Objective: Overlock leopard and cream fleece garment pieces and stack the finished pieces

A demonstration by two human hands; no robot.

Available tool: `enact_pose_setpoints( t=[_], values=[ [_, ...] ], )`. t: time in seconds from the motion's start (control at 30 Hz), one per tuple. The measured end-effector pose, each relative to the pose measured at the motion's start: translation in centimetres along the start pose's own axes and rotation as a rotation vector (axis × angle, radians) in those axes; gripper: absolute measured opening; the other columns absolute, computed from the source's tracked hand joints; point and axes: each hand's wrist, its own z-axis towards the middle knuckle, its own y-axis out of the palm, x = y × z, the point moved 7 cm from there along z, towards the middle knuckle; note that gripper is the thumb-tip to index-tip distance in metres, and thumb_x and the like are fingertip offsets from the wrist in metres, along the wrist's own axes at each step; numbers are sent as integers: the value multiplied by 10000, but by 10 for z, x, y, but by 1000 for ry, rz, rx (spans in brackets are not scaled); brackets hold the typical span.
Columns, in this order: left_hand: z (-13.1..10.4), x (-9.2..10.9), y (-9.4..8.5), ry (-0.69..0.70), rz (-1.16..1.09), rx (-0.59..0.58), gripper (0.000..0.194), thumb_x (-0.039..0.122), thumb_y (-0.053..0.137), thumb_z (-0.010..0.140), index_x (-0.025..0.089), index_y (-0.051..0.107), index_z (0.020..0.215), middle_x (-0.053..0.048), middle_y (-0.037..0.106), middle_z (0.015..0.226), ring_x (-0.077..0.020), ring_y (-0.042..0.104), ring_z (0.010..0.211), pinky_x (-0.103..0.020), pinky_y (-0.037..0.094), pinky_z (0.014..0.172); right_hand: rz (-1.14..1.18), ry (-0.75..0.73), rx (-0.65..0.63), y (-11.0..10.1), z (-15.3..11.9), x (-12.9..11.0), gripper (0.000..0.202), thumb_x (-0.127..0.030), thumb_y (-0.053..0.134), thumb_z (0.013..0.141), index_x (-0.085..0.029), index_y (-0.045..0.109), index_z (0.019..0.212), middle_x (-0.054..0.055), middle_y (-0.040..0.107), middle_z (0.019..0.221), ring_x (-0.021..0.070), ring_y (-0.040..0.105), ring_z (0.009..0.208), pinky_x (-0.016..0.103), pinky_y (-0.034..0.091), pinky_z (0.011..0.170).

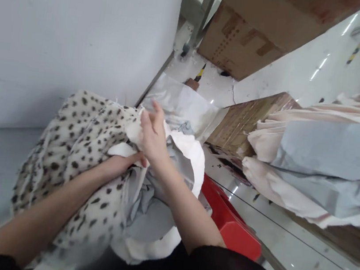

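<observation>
Left fingers (138, 157) pinch white edging (122, 149) of spotted fabric (88, 140); right fingers (158, 112) spread. Cardboard box (246, 41), far right: contents hidden.

The left forearm (60, 202) comes in from eight o'clock, the left hand (122, 164) pointing toward two, its fingers partly hidden. The right forearm (184, 200) slants in from five o'clock; the right hand (153, 136) lies near the left's one-o'clock side, fingertips toward twelve.
</observation>
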Motion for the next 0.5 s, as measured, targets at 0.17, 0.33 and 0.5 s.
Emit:
enact_pose_setpoints(
  t=[0.17,0.33,0.5],
  values=[
    [-6,-2,4,-92,-346,-188,417,548,472,771,164,547,629,-15,545,577,-135,500,541,-243,419,542,-439,-63,1,-26,-110,32,516,-296,343,899,-153,214,1378,137,311,1396,195,258,1313,401,293,1064],
    [-16,23,4,-75,-58,-210,442,572,401,783,175,513,625,3,491,519,-121,414,489,-215,327,489,-639,-104,-184,8,-200,56,726,-307,402,861,-25,19,1408,242,99,1461,307,38,1366,530,233,1061],
    [-29,62,1,54,339,-176,447,510,368,818,172,514,565,-11,491,543,-132,427,532,-213,325,550,-756,-140,-199,35,-215,45,767,-371,567,740,-246,213,1409,142,-9,1496,447,-45,1325,692,129,979]
  ],
)
